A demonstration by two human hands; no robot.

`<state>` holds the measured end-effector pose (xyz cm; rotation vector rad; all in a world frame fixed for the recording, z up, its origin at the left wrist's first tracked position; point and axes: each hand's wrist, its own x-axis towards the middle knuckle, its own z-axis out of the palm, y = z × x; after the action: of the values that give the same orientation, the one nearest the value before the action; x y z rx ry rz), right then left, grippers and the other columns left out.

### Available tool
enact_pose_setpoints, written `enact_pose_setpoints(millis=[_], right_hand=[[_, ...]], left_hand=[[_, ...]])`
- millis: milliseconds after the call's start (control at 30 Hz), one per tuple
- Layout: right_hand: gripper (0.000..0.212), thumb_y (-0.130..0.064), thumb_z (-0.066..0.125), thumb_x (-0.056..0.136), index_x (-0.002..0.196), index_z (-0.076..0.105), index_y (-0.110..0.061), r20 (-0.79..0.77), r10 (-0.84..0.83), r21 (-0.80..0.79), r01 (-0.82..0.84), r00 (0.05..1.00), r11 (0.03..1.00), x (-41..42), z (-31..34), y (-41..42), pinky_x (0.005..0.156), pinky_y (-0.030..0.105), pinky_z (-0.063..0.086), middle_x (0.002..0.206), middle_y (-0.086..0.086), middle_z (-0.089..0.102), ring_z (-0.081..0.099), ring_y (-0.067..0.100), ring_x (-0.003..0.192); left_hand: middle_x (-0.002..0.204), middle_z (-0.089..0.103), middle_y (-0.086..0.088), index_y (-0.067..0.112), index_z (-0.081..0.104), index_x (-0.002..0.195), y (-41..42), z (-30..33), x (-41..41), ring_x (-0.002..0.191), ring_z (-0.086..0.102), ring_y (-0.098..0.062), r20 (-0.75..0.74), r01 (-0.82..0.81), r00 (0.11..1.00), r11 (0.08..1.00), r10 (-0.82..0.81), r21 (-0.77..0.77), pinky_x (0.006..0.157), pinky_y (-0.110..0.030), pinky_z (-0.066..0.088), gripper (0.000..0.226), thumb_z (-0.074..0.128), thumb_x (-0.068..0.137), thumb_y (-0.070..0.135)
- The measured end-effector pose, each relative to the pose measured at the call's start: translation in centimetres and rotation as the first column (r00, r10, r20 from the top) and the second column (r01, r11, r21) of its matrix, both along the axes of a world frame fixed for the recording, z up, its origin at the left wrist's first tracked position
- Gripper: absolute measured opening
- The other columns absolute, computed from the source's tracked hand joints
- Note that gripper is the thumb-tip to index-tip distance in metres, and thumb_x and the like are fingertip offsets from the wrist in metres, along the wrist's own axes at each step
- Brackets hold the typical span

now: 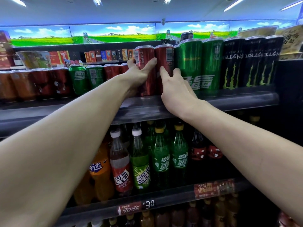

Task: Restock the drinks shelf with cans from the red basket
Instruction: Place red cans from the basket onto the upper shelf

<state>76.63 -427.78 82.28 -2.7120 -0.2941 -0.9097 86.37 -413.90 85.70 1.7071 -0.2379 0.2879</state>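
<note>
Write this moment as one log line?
left hand: grips red can | right hand: touches second red can | shelf

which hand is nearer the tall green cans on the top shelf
Right. The right hand touches a red can beside the tall green cans; the left hand grips the red can farther left.

At the front edge of the top shelf (229, 102) stand two tall red cans (146, 53), two tall green cans (191, 63) and three black cans (232, 63). Farther back toward its left end are two short green cans (77, 79). At the front edge of the shelf below are three green bottles (161, 161). Two hands (139, 74) are on the red cans.
</note>
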Motion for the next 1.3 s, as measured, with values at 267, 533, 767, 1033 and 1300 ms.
enact_pose_setpoints(millis=[267, 533, 767, 1033, 1300], right_hand=[[0.033, -0.016, 0.036, 0.106, 0.135, 0.047, -0.006, 0.171, 0.117, 0.018, -0.122, 0.978, 0.992, 1.2, -1.2, 0.2, 0.069, 0.04, 0.042, 0.127, 0.02, 0.044, 0.047, 0.034, 0.074], [0.039, -0.029, 0.03, 0.109, 0.142, 0.045, -0.014, 0.075, 0.128, 0.037, -0.131, 0.989, 0.991, 1.1, -0.9, 0.5, 0.083, 0.044, 0.042, 0.129, 0.016, 0.051, 0.058, 0.042, 0.108], [0.042, -0.031, 0.03, 0.108, 0.147, 0.04, -0.019, 0.092, 0.152, 0.05, -0.157, 0.984, 0.986, 0.9, -1.1, 0.3, 0.083, 0.044, 0.042, 0.129, 0.016, 0.051, 0.058, 0.043, 0.109], [0.052, -0.04, 0.024, 0.108, 0.159, 0.02, -0.041, 0.092, 0.165, -0.01, -0.165, 0.982, 0.986, 0.8, -1.3, 0.3, 0.08, 0.042, 0.036, 0.132, 0.012, 0.05, 0.058, 0.041, 0.108], [0.047, -0.04, 0.031, 0.108, 0.153, 0.039, -0.028, 0.159, 0.217, 0.076, -0.231, 0.963, 0.97, 0.9, -1.8, 0.1, 0.086, 0.043, 0.045, 0.131, 0.012, 0.052, 0.059, 0.037, 0.111]], left_hand=[[0.124, 0.074, -0.018, 0.018, 0.052, 0.147, -0.2, 0.8, -0.2, 0.106, 0.076, -0.032, -0.029, 0.163, 0.985, 0.963, -0.173, -0.215, 0.082, -0.05, 0.063, 0.101, 0.028, 0.083, 0.092], [0.114, 0.078, -0.016, 0.02, 0.057, 0.137, -0.6, 0.8, 1.1, 0.089, 0.079, -0.034, -0.068, -0.026, 0.998, 0.963, 0.008, -0.269, 0.066, -0.05, 0.062, 0.108, 0.02, 0.073, 0.099], [0.107, 0.079, -0.015, 0.014, 0.052, 0.143, -0.5, 0.8, 0.0, 0.084, 0.08, -0.035, -0.105, -0.103, 0.992, 0.958, 0.077, -0.269, 0.066, -0.059, 0.062, 0.111, 0.02, 0.077, 0.098], [0.107, 0.068, -0.006, 0.024, 0.038, 0.143, -1.3, 0.8, -1.8, 0.099, 0.073, -0.029, 0.024, -0.137, 0.99, 0.989, 0.139, -0.06, 0.078, -0.047, 0.062, 0.072, 0.023, 0.098, 0.078], [0.148, 0.056, -0.012, 0.031, 0.027, 0.157, 1.1, 2.3, -3.1, 0.13, 0.059, -0.034, 0.026, -0.195, 0.981, 0.977, 0.193, 0.088, 0.105, -0.058, 0.049, 0.112, 0.032, 0.068, 0.099]])
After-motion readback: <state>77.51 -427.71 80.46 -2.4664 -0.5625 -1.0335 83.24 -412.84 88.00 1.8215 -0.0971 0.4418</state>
